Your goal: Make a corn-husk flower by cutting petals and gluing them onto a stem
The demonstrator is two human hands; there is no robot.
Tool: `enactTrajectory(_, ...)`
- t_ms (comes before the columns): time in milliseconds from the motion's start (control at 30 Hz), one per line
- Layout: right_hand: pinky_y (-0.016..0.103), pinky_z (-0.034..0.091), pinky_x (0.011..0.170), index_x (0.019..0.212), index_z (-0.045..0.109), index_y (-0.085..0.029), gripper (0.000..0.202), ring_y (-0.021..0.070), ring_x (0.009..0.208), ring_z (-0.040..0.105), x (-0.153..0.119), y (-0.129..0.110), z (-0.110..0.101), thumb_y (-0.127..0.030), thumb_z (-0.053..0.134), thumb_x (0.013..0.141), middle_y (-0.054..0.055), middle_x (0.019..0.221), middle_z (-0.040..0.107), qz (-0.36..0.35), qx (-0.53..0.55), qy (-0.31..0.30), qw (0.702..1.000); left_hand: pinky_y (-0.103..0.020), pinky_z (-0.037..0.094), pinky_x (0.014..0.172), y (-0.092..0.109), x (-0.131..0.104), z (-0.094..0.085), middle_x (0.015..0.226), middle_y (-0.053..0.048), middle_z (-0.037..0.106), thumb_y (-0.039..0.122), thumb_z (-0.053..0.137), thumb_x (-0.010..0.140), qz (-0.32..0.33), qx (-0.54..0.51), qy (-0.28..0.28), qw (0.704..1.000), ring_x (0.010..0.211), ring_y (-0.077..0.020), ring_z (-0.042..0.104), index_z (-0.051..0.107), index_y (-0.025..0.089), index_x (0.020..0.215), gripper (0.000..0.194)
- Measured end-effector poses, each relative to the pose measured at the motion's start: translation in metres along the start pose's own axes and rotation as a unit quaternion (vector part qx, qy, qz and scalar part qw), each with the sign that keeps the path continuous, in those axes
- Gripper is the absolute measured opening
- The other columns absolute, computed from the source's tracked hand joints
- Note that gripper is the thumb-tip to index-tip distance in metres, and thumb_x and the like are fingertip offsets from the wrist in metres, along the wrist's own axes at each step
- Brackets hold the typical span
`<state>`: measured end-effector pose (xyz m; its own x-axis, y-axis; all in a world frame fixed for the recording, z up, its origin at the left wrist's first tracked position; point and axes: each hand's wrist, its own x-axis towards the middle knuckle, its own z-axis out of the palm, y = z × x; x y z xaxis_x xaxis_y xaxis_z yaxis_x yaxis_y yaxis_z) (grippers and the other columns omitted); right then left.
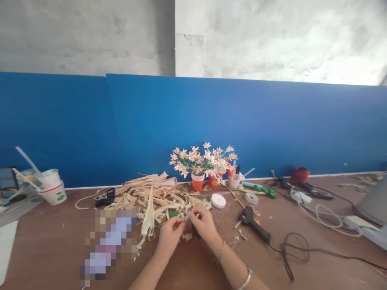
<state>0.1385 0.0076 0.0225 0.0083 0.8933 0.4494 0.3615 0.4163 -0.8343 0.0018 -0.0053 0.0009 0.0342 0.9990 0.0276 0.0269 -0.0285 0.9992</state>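
My left hand [173, 234] and my right hand [204, 224] meet just in front of a heap of dried husk strips [148, 191]. The left thumb and fingers are pinched together; what is between them is too small to name. In the closed fingers of my right hand is something thin, with a slim grey tip [184, 211] pointing up and left. A dark round shape [196, 230] shows partly beneath that hand. A green piece [173, 213] lies behind the fingertips, and a small pale scrap [188, 237] between the hands.
Artificial flowers [207, 158] stand in red cups [197, 183] at the back. Nearby are a white tape roll [218, 201], a clear tape roll [251, 198] and a glue gun [255, 225] with its black cord [287, 251]. Paper cups [54, 193] stand left; a pixelated patch [109, 245] hides something.
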Motion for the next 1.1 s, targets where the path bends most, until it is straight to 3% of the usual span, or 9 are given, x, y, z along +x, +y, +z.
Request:
enactTrajectory(367,0.023,0.039,0.054,0.059,0.056,-0.017,0.021,0.0135,0.058,0.05,0.005,0.0,-0.007,-0.03,0.055,0.076,0.0,0.061,0.057,0.012,0.011,-0.002,1.0,-0.023,0.038,0.047,0.007,-0.002,-0.004,0.046,0.003,0.053,0.038,0.062,0.065,0.054,0.033,0.003,0.998,0.043,-0.012,0.048,0.062,0.016,0.064,0.022)
enactTrajectory(500,0.026,0.042,0.061,0.074,0.064,-0.017,0.019,0.0172,0.068,0.057,0.016,-0.008,-0.029,-0.028,0.05,0.079,0.004,0.072,0.065,0.031,-0.088,-0.029,0.995,-0.023,0.039,0.048,0.003,0.0,-0.005,0.048,0.004,0.053,0.041,0.064,0.063,0.051,0.027,0.014,0.998,0.043,-0.012,0.048,0.062,0.016,0.065,0.025)
enactTrajectory(567,0.027,0.042,0.063,0.083,0.066,-0.02,0.017,0.0185,0.07,0.059,0.021,-0.013,-0.054,-0.024,0.051,0.077,0.004,0.079,0.067,0.1,-0.24,-0.017,0.965,-0.023,0.04,0.048,0.0,0.002,-0.004,0.048,0.004,0.054,0.043,0.065,0.063,0.051,0.019,0.025,0.998,0.044,-0.0118,0.049,0.063,0.016,0.066,0.027)
enactTrajectory(733,0.044,0.039,0.07,0.074,0.065,-0.009,0.014,0.0364,0.085,0.059,0.013,-0.007,-0.129,-0.007,0.055,0.064,0.023,0.084,0.063,0.217,-0.382,0.057,0.896,-0.021,0.037,0.046,-0.004,0.004,-0.002,0.046,0.005,0.051,0.044,0.065,0.063,0.043,-0.004,0.035,0.998,0.043,-0.0101,0.047,0.063,0.016,0.066,0.029)
enactTrajectory(767,0.047,0.039,0.071,0.077,0.065,-0.007,0.017,0.0397,0.089,0.057,0.008,-0.002,-0.14,-0.006,0.055,0.063,0.026,0.088,0.061,0.244,-0.412,0.066,0.875,-0.02,0.035,0.043,-0.004,0.004,-0.001,0.045,0.005,0.05,0.044,0.065,0.063,0.034,-0.009,0.034,0.999,0.041,-0.0094,0.045,0.063,0.016,0.067,0.029)
enactTrajectory(833,0.046,0.04,0.074,0.088,0.064,-0.009,0.023,0.0381,0.097,0.056,-0.003,0.008,-0.153,-0.009,0.053,0.069,0.024,0.096,0.06,0.306,-0.514,0.059,0.799,-0.018,0.028,0.037,-0.003,0.003,0.0,0.041,0.007,0.048,0.045,0.065,0.063,0.008,-0.018,0.03,0.999,0.035,-0.0074,0.039,0.063,0.016,0.069,0.03)
enactTrajectory(900,0.044,0.041,0.077,0.097,0.062,-0.009,0.028,0.0347,0.1,0.056,-0.012,0.019,-0.157,-0.009,0.048,0.073,0.023,0.1,0.059,0.333,-0.556,0.042,0.76,-0.017,0.024,0.034,0.0,0.002,0.001,0.039,0.007,0.049,0.044,0.065,0.064,-0.013,-0.029,0.023,0.999,0.031,-0.0063,0.036,0.062,0.015,0.071,0.03)
enactTrajectory(1000,0.044,0.04,0.079,0.102,0.059,-0.011,0.031,0.0315,0.099,0.058,-0.017,0.031,-0.157,-0.01,0.045,0.075,0.021,0.101,0.06,0.341,-0.563,0.019,0.753,-0.018,0.034,0.037,0.006,-0.001,0.002,0.046,0.002,0.059,0.04,0.067,0.062,-0.019,-0.067,0.018,0.997,0.038,-0.0086,0.047,0.063,0.014,0.07,0.028)
enactTrajectory(1100,0.045,0.04,0.08,0.102,0.058,-0.012,0.03,0.0317,0.101,0.057,-0.016,0.037,-0.156,-0.012,0.046,0.074,0.02,0.102,0.06,0.329,-0.56,0.014,0.76,-0.021,0.048,0.051,0.01,-0.003,0.002,0.061,-0.002,0.067,0.036,0.073,0.057,-0.035,-0.129,0.029,0.991,0.054,-0.013,0.061,0.063,0.013,0.069,0.028)
